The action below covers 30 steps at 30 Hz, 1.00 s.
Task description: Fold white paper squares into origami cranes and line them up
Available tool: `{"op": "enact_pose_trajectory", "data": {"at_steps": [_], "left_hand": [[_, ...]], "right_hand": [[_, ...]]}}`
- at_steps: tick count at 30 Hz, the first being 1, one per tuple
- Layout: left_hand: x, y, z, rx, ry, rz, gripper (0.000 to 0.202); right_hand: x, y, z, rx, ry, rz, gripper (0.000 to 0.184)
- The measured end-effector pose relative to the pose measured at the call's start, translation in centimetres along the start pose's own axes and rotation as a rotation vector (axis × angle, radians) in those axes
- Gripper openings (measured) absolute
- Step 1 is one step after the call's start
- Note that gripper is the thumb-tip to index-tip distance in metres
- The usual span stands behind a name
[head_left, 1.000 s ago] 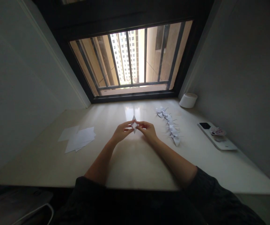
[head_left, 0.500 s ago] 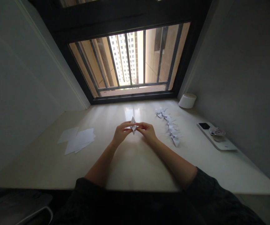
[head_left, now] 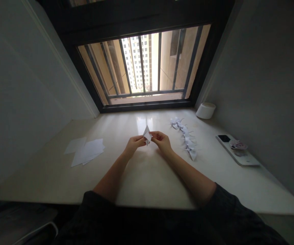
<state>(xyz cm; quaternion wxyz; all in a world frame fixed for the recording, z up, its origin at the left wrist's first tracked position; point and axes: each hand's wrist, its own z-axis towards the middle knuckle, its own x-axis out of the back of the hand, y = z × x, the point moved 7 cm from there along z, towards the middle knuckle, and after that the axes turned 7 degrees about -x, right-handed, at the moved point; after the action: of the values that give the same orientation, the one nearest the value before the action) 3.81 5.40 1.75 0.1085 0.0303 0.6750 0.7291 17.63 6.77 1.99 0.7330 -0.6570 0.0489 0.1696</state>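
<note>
- Hands, two, bare: one left hand (head_left: pixel 132 145), one right hand (head_left: pixel 162 141), facing each other at the middle of one pale, glossy, flat counter (head_left: pixel 147 180).
- Folded white paper piece, pointed and diamond-like (head_left: pixel 148 135), one: between the two sets of fingers, its upper tip rising past them.
- Left fingers: closed together, clamped on the piece's lower left part.
- Right fingers: forefinger against the piece's upper right edge, thumb just below; too small to tell whether they pinch it.
- Flat white paper sheets (head_left: pixel 87 152), at least three, overlapping: well to the left of the left fingers, a little nearer the body.
- Small folded white paper figures with thin points (head_left: pixel 187 137), several, crowded in one row; overlap prevents an exact count: to the right of the right fingers, apart from them.
- White phone with black camera block (head_left: pixel 238 151), one: far right of the right fingers, a round pinkish attachment (head_left: pixel 238 144), one, on its back.
- Short white cylinder (head_left: pixel 205 111), one: beyond the fingers, to the right.
- Black-framed window (head_left: pixel 147 108), one: straight beyond the fingers, dark upright bars (head_left: pixel 159 64) outside.
</note>
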Motion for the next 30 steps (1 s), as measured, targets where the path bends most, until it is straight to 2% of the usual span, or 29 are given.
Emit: {"op": "enact_pose_trajectory", "data": {"at_steps": [5, 12, 18, 26, 30], "left_hand": [[0.1, 0.0, 0.0, 0.001, 0.080, -0.047, 0.045], [0.1, 0.5, -0.1, -0.029, 0.091, -0.003, 0.045], [0.2, 0.7, -0.2, -0.060, 0.088, 0.010, 0.042], [0.0, 1.1, -0.2, -0.071, 0.052, 0.058, 0.039], [0.0, 1.5, -0.3, -0.088, 0.073, 0.063, 0.039]], "right_hand": [[0.1, -0.2, -0.1, 0.040, 0.023, -0.096, 0.026], [-0.2, -1.6, -0.5, 0.197, 0.015, -0.296, 0.021], [-0.4, -1.4, -0.5, 0.198, -0.026, -0.322, 0.020], [-1.1, -0.7, -0.4, 0.171, -0.122, -0.339, 0.027], [-1.3, -0.3, -0.3, 0.147, -0.166, -0.323, 0.027]]}}
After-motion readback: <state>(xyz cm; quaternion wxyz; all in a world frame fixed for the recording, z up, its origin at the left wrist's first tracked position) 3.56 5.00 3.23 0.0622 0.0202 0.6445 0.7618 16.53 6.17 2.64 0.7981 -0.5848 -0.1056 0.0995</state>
